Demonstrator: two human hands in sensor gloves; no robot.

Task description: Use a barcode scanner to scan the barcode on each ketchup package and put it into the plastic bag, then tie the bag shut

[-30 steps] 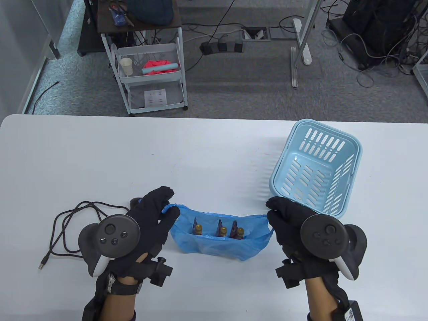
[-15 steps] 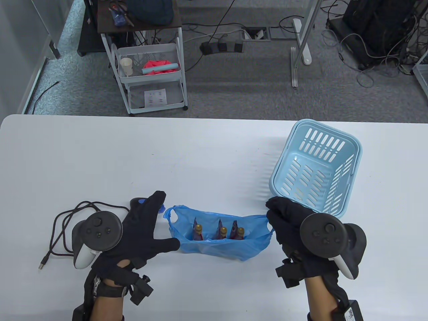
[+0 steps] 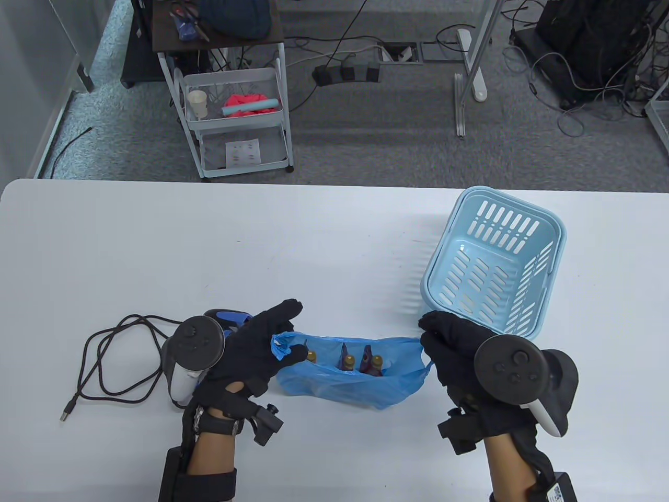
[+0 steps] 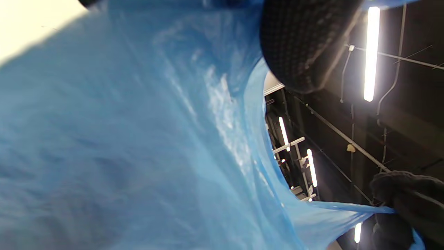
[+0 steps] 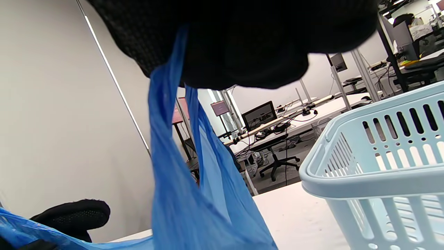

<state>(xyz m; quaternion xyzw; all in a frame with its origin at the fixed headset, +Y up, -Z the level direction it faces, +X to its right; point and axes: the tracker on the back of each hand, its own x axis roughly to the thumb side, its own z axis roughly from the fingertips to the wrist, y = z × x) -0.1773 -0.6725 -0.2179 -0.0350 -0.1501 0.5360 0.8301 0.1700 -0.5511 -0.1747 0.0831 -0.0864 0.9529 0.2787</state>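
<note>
1. My left hand [image 3: 256, 348] pinches the left handle of the blue plastic bag [image 3: 355, 384] between thumb and fingers, the index finger stretched out above it.
2. My right hand [image 3: 454, 348] has its fingers curled tight around the bag's right handle; the right wrist view shows the blue film running up into my fist.
3. The bag sits on the white table [image 3: 313, 246] between my hands, mouth open, with three ketchup packages [image 3: 347, 361] standing inside it.
4. The barcode scanner [image 3: 230, 319] lies just behind my left hand, its black cable [image 3: 104, 361] looping off to the left.
5. The light blue basket [image 3: 494, 261] stands just behind my right hand.
</note>
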